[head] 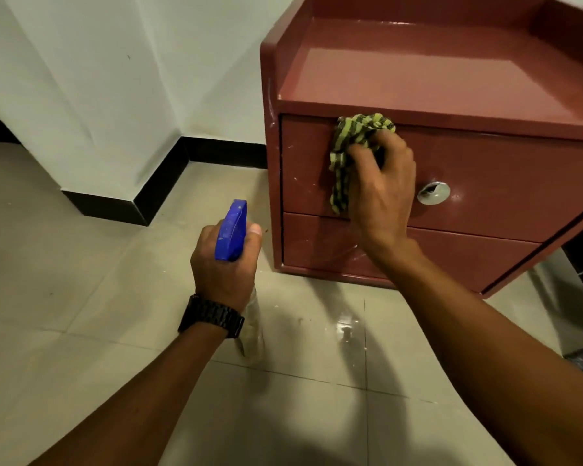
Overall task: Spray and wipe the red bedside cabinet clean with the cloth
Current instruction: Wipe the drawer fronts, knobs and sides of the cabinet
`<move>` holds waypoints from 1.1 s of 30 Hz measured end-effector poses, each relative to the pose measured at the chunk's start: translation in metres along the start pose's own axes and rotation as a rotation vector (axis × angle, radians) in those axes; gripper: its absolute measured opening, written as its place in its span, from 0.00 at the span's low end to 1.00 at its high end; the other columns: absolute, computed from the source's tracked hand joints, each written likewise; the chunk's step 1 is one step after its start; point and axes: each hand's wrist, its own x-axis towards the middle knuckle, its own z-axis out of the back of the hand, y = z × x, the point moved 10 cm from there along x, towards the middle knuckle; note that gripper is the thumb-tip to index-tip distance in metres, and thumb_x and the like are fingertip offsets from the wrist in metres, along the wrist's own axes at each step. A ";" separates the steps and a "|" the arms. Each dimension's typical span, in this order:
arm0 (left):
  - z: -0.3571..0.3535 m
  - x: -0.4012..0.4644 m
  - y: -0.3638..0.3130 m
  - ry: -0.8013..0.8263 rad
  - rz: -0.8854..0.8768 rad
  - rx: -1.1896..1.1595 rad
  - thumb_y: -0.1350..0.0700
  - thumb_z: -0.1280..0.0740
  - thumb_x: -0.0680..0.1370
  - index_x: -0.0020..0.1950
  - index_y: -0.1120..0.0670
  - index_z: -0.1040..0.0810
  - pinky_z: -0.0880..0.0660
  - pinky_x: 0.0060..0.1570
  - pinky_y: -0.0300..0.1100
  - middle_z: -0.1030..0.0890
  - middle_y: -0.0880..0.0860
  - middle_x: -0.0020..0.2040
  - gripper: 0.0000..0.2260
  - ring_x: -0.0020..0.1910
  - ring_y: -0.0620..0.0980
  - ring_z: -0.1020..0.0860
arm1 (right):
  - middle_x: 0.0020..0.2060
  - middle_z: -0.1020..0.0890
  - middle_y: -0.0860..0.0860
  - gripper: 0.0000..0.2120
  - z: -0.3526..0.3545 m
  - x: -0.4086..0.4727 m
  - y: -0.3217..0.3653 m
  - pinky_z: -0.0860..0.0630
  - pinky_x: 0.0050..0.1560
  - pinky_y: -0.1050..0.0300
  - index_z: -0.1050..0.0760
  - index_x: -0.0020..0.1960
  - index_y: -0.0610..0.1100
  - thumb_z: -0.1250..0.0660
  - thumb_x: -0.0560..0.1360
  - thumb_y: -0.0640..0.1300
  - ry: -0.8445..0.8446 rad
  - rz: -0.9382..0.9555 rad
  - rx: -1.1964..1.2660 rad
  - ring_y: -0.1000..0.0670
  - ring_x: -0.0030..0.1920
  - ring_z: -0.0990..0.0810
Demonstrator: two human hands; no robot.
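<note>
The red bedside cabinet (502,176) stands on the floor at the upper right, with two drawers and a rimmed top. My right hand (382,190) presses a green and black striped cloth (349,153) against the upper drawer front, left of a round silver knob (433,193). White scuffs mark the drawer's left side. My left hand (224,264), with a black watch at the wrist, grips a spray bottle with a blue trigger head (232,230) and a clear body, held low to the left of the cabinet, nozzle pointing toward the wall.
Beige floor tiles (81,297) spread in front, with a wet shiny patch (345,327) below the cabinet. A white wall with black skirting (162,183) juts out as a corner at the left. Dark objects sit at the far right edge.
</note>
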 end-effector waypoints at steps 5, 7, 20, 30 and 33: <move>-0.001 0.001 -0.002 0.022 -0.017 -0.041 0.40 0.36 0.71 0.41 0.40 0.30 0.21 0.36 0.57 0.23 0.62 0.38 0.06 0.33 0.60 0.23 | 0.52 0.20 0.40 0.09 -0.033 -0.033 0.029 0.31 0.43 0.52 0.22 0.51 0.42 0.30 0.71 0.36 0.167 0.242 -0.300 0.41 0.43 0.23; -0.003 -0.002 0.000 0.038 0.005 -0.065 0.40 0.36 0.70 0.41 0.41 0.29 0.22 0.35 0.57 0.23 0.63 0.38 0.07 0.33 0.60 0.23 | 0.52 0.20 0.41 0.08 -0.046 -0.050 0.031 0.32 0.41 0.52 0.21 0.48 0.41 0.27 0.69 0.36 0.286 0.327 -0.438 0.42 0.41 0.24; 0.015 0.004 0.009 0.024 0.077 -0.084 0.39 0.35 0.69 0.40 0.39 0.30 0.21 0.37 0.57 0.22 0.60 0.40 0.07 0.36 0.59 0.22 | 0.53 0.20 0.41 0.10 -0.067 -0.017 0.084 0.30 0.45 0.51 0.20 0.52 0.41 0.28 0.71 0.38 0.334 0.404 -0.343 0.42 0.46 0.23; 0.021 0.001 0.009 0.022 0.071 -0.075 0.39 0.35 0.69 0.39 0.40 0.30 0.21 0.36 0.55 0.23 0.60 0.39 0.07 0.35 0.58 0.23 | 0.52 0.20 0.42 0.09 -0.075 -0.029 0.093 0.31 0.41 0.52 0.20 0.52 0.41 0.29 0.71 0.38 0.386 0.451 -0.380 0.42 0.43 0.23; 0.019 -0.001 0.013 0.034 0.075 -0.067 0.38 0.35 0.69 0.40 0.40 0.29 0.20 0.37 0.53 0.22 0.60 0.40 0.08 0.35 0.58 0.22 | 0.51 0.20 0.43 0.07 -0.084 -0.039 0.086 0.30 0.44 0.51 0.20 0.49 0.42 0.29 0.72 0.40 0.501 0.466 -0.392 0.42 0.44 0.23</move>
